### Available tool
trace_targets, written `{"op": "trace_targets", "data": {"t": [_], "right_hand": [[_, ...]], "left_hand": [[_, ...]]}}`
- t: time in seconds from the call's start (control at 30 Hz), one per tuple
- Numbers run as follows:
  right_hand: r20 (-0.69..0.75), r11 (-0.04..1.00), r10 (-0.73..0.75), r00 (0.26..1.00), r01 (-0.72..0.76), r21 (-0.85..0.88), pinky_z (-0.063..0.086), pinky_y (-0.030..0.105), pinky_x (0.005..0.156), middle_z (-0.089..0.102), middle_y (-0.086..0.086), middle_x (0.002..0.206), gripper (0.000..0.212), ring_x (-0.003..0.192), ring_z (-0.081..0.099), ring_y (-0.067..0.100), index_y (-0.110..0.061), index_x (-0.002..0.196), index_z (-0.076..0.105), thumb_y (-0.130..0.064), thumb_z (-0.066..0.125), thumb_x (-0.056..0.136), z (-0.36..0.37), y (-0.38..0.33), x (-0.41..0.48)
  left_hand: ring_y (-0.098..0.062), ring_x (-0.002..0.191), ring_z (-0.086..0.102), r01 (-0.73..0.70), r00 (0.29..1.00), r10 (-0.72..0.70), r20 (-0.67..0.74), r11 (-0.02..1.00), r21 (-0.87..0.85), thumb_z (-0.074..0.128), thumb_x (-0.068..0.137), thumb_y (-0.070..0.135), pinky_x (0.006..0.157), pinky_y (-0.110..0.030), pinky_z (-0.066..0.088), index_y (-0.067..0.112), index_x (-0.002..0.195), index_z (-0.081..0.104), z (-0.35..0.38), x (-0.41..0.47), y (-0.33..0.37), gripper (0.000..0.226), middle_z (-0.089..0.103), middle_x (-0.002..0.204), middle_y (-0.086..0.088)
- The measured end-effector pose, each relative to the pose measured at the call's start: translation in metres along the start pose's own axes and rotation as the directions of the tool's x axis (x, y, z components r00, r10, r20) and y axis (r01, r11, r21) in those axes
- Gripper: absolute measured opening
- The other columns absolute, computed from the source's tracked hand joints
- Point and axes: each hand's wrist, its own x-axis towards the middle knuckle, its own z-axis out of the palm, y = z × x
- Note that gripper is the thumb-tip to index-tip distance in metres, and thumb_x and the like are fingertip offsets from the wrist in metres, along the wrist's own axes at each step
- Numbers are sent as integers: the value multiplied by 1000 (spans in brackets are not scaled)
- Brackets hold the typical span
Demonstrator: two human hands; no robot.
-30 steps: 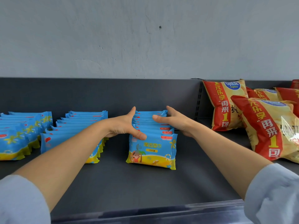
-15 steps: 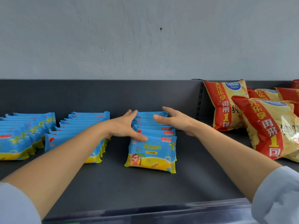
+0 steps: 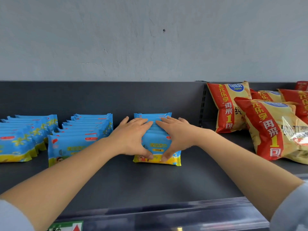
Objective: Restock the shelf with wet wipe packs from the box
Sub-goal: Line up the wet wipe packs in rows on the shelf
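Dark shelf [image 3: 150, 184], with snack bags [image 3: 266, 127] at the right and 2 finished rows of wipes [image 3: 83, 130] at the left. We see the 3rd row of wet wipe packs [image 3: 152, 115] standing between them, apart from both. The left hand [image 3: 133, 137] and right hand [image 3: 175, 135] lie flat on its top, fingers straight, gripping nothing. Both thumbs press the front pack [image 3: 157, 147]. We judge 2 risks: uneven pressure could fan the row sideways, and an abrupt release could tip the front pack forward.

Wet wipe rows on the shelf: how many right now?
3: far-left row, second row left of centre, middle row under the left hand and right hand. More may lie off-frame left.
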Motion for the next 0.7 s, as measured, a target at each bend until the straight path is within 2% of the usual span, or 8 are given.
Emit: {"op": "trace_targets", "data": {"t": [0.1,0.2,0.3,0.4,0.5,0.57,0.63,0.7], "right_hand": [[-44,999,2,999,0,42,13,34,119,13,1,159,120,147,5,18,-16,152,11,-62,77,63,5,-1,-4],[-65,999,-14,998,18,51,14,31,118,16,1,158,118,147,8,18,-15,152,11,-60,77,66,7,-1,-9],[-58,996,-17,998,23,88,14,33,119,12,-1,159,122,147,9,17,-16,153,9,-64,76,63,5,3,-11],[-112,915,88,990,-36,401,27,34,116,24,-3,156,108,142,26,16,-17,152,17,-65,69,70,3,10,-5],[-143,675,296,944,-101,731,42,34,104,45,0,143,73,125,50,16,-16,148,31,-56,49,91,5,19,8],[-92,516,388,917,-133,846,43,34,101,56,2,130,52,114,55,16,-13,140,41,-45,36,100,6,25,17],[-43,405,434,900,-152,902,39,36,104,58,4,121,41,109,55,18,-7,131,47,-33,33,103,6,30,26],[-3,329,448,894,-162,930,39,36,104,59,6,115,28,102,57,16,-11,120,52,-25,35,101,8,33,34]], "left_hand": [[-13,146,11,6,999,-6,-40,1000,1,65,65,72,119,-38,7,22,153,12,3,-2,0,114,14,159,5],[-13,146,10,-14,1000,14,-5,999,-37,68,61,73,120,-39,9,22,153,9,0,-2,-1,121,13,158,7],[-11,146,9,33,998,-18,56,960,-278,73,61,68,120,-35,13,23,153,7,-9,0,-7,123,10,159,7],[-11,146,14,153,987,-148,60,768,-622,59,76,65,119,-33,17,22,154,10,-17,11,-11,101,10,160,7],[-15,147,11,249,947,-311,86,535,-808,38,100,42,118,-34,12,18,154,11,-14,32,-17,65,10,160,4],[-18,146,13,286,914,-382,137,368,-884,37,97,23,119,-36,13,14,153,11,-7,45,-23,62,11,160,1],[-25,144,20,309,877,-440,194,205,-929,38,92,10,117,-37,19,6,147,27,0,54,-27,56,27,154,-7],[-31,135,36,334,839,-477,262,71,-940,37,87,-1,110,-35,29,0,114,54,2,58,-27,32,54,124,-13]]}}
